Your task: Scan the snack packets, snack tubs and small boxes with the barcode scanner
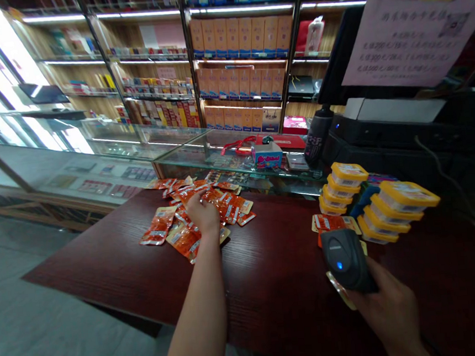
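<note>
While the right hand (392, 304) has its fingers wrapped around a black scanner (345, 260), the left hand (203, 213) is down on the pile of orange packets (226, 204) on the dark table (278, 257), can't really tell if those fingers are pinching one. 2 stacks of yellow-lidded tubs (398, 208) sit near the scanner.

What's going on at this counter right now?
A person's left hand is at a pile of orange packets on the dark table; whether it grips one isn't clear. The right hand holds a black scanner, its blue light on, over a few more orange packets. Beyond those stand two stacks of yellow-lidded tubs.
</note>
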A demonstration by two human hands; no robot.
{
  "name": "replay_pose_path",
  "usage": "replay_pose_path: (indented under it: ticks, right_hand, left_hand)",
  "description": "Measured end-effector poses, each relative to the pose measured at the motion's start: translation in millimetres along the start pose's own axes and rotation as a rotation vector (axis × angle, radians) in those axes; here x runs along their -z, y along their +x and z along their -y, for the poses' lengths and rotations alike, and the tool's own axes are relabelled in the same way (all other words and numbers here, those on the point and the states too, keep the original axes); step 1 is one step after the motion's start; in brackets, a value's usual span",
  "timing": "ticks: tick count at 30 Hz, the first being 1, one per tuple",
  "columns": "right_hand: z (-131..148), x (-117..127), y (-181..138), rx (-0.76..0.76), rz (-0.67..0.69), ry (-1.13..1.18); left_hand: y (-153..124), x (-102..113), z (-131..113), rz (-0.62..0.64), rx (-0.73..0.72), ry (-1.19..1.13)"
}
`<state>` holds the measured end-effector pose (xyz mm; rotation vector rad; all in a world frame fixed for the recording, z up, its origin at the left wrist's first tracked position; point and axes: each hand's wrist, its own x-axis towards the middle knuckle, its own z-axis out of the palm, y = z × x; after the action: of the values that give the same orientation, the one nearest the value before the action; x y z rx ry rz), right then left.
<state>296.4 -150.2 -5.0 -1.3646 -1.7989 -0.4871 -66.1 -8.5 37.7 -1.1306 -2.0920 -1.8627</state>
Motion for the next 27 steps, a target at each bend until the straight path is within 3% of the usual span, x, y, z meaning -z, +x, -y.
replay_pose_path:
  ticks: [7, 12, 16, 22, 27]
  right_hand:
    - [-2.9, 0.9, -0.3, -0.068, 0.028, -0.014]
    - [-11.6, 18.7, 9.4, -0.312, 0.118, -0.113]
    - [-23.8, 24.1, 11.7, -0.393, 0.156, -0.225]
    - [-28.6, 13.2, -0.5, -0.334, 0.039, -0.284]
    - [-25.2, 14.7, -3.5, -0.308, 0.031, -0.231]
  left_hand:
    - [-8.2, 1.4, -18.1, -0.035, -0.193, 0.036]
    - [-28.7, -10.2, -31.2, 0.09, -0.383, 0.003]
    - [-55.4, -21.7, -41.1, 0.309, -0.533, -0.024]
    - [-104.9, -38.4, -68.4, 0.812, -0.728, -0.043]
    - [-141.7, -71.1, -103.8, 1.152, -0.804, -0.063]
